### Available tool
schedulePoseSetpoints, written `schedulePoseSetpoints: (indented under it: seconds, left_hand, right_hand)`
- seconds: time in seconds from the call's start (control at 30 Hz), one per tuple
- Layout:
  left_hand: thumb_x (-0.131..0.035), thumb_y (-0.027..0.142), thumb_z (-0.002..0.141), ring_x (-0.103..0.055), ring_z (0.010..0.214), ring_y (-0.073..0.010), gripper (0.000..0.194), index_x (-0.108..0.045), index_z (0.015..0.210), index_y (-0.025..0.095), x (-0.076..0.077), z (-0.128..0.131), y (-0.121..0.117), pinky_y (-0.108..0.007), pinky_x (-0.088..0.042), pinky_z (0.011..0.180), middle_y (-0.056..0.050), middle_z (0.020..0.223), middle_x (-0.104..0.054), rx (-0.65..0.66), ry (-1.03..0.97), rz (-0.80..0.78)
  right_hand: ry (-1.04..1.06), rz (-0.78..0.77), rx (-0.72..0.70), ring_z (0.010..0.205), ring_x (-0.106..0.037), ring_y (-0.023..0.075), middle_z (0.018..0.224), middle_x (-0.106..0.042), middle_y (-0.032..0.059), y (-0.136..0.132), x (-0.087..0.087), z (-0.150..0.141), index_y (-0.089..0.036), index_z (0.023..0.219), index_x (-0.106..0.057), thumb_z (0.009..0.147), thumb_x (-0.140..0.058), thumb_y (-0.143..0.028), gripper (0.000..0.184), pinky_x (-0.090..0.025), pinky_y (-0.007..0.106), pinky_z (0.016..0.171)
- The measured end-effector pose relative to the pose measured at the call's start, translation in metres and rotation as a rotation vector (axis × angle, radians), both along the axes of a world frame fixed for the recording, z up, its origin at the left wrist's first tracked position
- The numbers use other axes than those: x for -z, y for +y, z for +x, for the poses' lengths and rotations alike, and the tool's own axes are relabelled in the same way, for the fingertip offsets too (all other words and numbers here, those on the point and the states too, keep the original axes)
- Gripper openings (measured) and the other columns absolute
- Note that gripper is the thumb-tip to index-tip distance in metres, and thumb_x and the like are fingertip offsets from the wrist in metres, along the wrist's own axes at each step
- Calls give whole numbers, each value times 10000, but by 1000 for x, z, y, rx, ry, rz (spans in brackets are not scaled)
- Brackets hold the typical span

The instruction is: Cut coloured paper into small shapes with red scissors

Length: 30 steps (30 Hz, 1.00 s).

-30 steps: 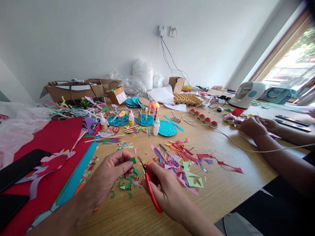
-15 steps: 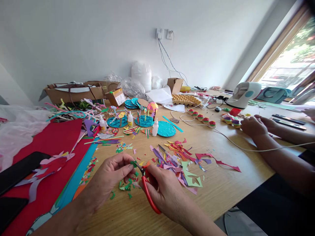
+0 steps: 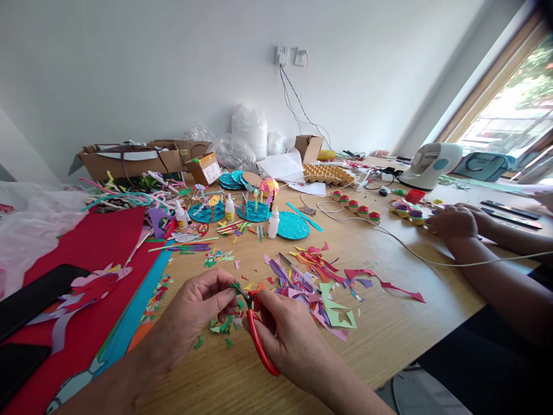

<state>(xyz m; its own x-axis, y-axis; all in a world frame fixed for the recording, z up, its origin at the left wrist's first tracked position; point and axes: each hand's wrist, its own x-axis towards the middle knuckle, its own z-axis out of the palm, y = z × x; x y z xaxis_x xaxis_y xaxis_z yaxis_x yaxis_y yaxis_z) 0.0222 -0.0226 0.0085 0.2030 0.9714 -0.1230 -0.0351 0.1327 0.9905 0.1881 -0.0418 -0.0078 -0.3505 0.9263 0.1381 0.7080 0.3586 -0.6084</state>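
Between thumb and fingers, my left hand (image 3: 201, 302) pinches a small piece of green paper (image 3: 234, 286), mostly covered by the fingertips. My right hand (image 3: 285, 328) is wrapped round the red handles of a pair of scissors (image 3: 259, 343). The scissors' blades point up and left and meet the green paper at my left fingertips. Below the hands, green paper scraps (image 3: 222, 327) lie scattered on the wooden table. Right of my right hand is a heap of coloured paper offcuts (image 3: 298, 276) with a pen (image 3: 298, 271) across it.
Glue bottles (image 3: 273, 223) stand by blue discs (image 3: 294, 225) farther back. Red paper sheets (image 3: 108, 242) and a black phone-like object (image 3: 38, 297) are at left. Another person's hands (image 3: 455, 222) work at right, near a white cable (image 3: 415, 253) and a fan (image 3: 432, 166).
The view has shifted very slightly. My hands keep almost the same pose, with the scissors' handles a little more to the left. The other person's hands moved slightly.
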Motion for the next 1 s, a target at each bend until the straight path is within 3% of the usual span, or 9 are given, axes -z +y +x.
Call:
schedulePoseSetpoints:
  seconds: [0.57, 1.0]
  left_hand:
    - [-576, 255, 739, -444, 543, -102, 85, -594, 713, 176, 4, -8, 1, -220, -363, 523, 33, 583, -533, 148, 51, 47]
    - [-549, 257, 744, -420, 561, -110, 81, -543, 715, 182, 2, -11, -2, -234, -334, 546, 45, 579, -491, 170, 132, 36]
  right_hand:
    - [-11, -45, -6, 465, -349, 89, 537, -428, -37, -4, 3, 7, -202, 636, -402, 813, -472, -308, 218, -200, 210, 457]
    - [-52, -18, -51, 436, -277, 71, 510, -390, -53, -8, -2, 12, -192, 623, -404, 825, -491, -297, 244, -167, 213, 450]
